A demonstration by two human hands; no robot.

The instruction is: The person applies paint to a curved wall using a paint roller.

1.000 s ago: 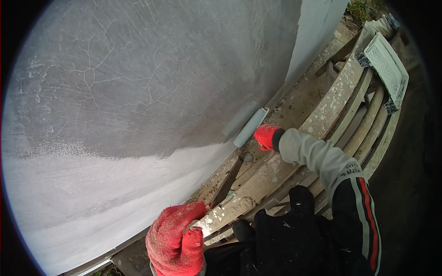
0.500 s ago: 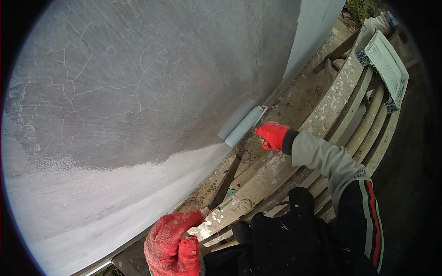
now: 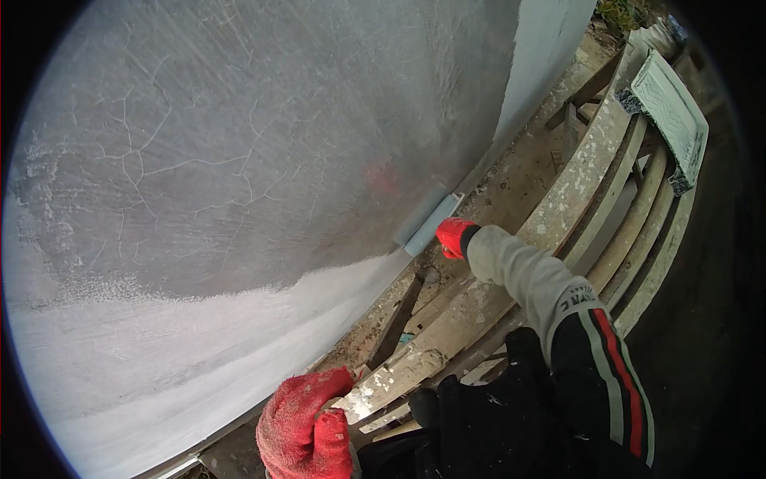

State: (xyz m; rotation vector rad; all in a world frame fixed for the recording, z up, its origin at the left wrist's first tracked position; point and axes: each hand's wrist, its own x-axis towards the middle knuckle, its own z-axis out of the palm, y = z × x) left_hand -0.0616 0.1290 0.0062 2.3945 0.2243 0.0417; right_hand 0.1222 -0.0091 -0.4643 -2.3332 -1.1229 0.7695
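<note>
My right hand (image 3: 453, 238), in a red glove, is closed around the handle of a paint roller (image 3: 433, 226). The handle is mostly hidden by the glove. The pale blue-grey roller sleeve lies against the lower edge of a grey, cracked wall (image 3: 239, 184), beside its painted white band (image 3: 199, 335). At the lower left, my left hand (image 3: 303, 427), also red-gloved, curls around the near end of a paint-spattered wooden plank (image 3: 431, 355). Part of its grip is out of sight.
A paint tray (image 3: 666, 116) with pale paint rests at the far right end of the slatted wooden platform (image 3: 630, 231). Wooden supports (image 3: 396, 319) stand between platform and wall. Plants (image 3: 618, 14) show at the top right.
My right hand and forearm have shifted left, closer to the wall and roller sleeve. The view has moved slightly; my left hand stays at the plank's end.
</note>
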